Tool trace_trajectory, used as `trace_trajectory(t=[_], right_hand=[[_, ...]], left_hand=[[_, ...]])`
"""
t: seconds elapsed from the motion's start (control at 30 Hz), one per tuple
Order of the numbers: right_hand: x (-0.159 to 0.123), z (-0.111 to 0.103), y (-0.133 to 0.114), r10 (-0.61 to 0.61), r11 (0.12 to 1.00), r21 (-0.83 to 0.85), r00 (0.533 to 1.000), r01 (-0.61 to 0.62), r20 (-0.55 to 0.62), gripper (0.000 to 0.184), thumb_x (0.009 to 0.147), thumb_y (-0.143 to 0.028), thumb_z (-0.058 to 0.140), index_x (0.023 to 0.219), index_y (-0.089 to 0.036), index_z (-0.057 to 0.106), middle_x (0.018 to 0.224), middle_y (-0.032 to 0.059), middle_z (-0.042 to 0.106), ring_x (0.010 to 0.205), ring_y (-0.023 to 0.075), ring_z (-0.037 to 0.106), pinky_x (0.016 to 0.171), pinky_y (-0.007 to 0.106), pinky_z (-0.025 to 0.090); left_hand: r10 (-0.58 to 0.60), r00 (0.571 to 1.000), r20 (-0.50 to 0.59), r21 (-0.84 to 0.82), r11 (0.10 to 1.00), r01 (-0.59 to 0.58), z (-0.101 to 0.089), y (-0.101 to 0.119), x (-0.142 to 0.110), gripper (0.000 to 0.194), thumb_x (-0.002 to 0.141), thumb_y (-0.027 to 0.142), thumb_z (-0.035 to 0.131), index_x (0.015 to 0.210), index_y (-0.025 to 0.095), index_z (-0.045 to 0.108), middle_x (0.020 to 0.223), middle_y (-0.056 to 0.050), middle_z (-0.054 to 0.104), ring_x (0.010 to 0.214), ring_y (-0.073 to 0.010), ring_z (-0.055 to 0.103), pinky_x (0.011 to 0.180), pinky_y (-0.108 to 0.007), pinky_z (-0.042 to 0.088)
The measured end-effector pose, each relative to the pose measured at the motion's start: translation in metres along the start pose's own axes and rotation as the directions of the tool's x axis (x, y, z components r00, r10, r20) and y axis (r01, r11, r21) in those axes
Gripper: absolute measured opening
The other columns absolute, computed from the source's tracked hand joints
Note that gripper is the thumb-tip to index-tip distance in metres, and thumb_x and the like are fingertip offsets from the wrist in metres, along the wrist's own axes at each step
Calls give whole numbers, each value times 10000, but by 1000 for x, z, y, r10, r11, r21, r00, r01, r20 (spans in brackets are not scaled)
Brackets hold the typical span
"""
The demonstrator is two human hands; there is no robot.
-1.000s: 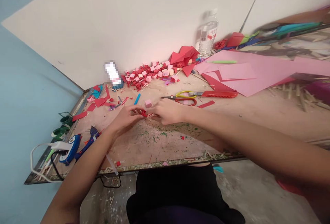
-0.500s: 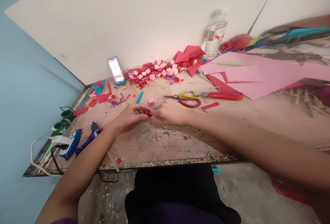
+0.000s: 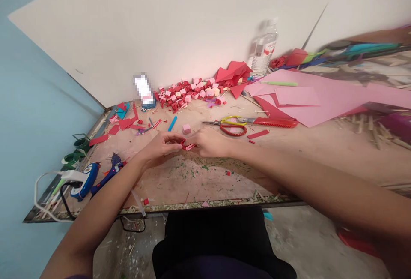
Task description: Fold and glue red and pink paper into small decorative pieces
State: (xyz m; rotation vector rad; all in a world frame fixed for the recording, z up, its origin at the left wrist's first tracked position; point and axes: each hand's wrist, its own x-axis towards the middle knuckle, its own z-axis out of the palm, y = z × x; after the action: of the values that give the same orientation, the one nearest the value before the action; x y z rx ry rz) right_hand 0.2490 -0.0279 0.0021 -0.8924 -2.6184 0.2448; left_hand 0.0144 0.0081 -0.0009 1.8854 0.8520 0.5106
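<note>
Between my fingertips is a small folded red and pink paper piece (image 3: 190, 146). My left hand (image 3: 164, 145) is closed on its left side, thumb and forefinger pinching it. From the right, my right hand (image 3: 208, 142) grips the same piece, its fingers curled and partly hidden behind the back of the hand. Just beyond them sits a pink paper cube (image 3: 186, 129). A blue stick (image 3: 172, 123) lies to the left of the cube. Scissors (image 3: 229, 125) with yellow and red handles and a red utility knife (image 3: 276, 122) rest beyond my right hand.
A heap of red and pink paper cubes (image 3: 189, 92) lies along the wall, near a water bottle (image 3: 265, 47). Pink paper sheets (image 3: 334, 94) spread at the right. A glue gun (image 3: 109, 174) and a blue power strip (image 3: 86, 182) with cables are at the left edge.
Both hands stay together around the paper piece, with only slight finger movement. The whole view has shifted a little; the cube, scissors and knife lie as before.
</note>
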Motion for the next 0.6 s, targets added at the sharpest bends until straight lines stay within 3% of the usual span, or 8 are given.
trace_trajectory(t=[0.1, 0.27, 0.47, 0.6], right_hand=[[1, 4, 1, 63, 974, 218, 998, -59, -15, 160, 898, -163, 608, 816, -167, 746, 766, 39, 702, 653, 150, 551, 626, 273, 311], [3, 9, 3, 153, 850, 508, 988, -142, 20, 167, 869, -288, 658, 816, -157, 746, 683, -9, 596, 634, 139, 494, 630, 262, 362], [4, 11, 3, 224, 741, 639, 973, -206, 54, 275, 830, -408, 703, 724, -155, 702, 646, -27, 508, 637, 138, 439, 623, 275, 351], [5, 10, 2, 246, 735, 643, 968, -216, 44, 276, 818, -414, 709, 718, -158, 679, 643, -33, 491, 646, 138, 435, 626, 275, 341]], left_hand=[[3, 1000, 12, -24, 1000, -3, -1, -1, -1, 328, 810, 362, 802, 1057, 147, 797, 1057, -113, 787, 957, -234, 711, 872, -326, 547], [0, 1000, 25, -76, 997, 2, -1, 1, -2, 337, 794, 339, 823, 1071, 148, 800, 1057, -120, 796, 963, -247, 722, 869, -337, 557], [-16, 999, 40, -87, 996, 19, -2, -1, -3, 345, 806, 338, 819, 1090, 143, 798, 1092, -117, 791, 979, -243, 717, 889, -332, 545], [-15, 999, 29, -101, 995, 17, -3, -3, -2, 350, 819, 352, 808, 1100, 145, 794, 1114, -116, 784, 987, -241, 712, 892, -331, 540]])
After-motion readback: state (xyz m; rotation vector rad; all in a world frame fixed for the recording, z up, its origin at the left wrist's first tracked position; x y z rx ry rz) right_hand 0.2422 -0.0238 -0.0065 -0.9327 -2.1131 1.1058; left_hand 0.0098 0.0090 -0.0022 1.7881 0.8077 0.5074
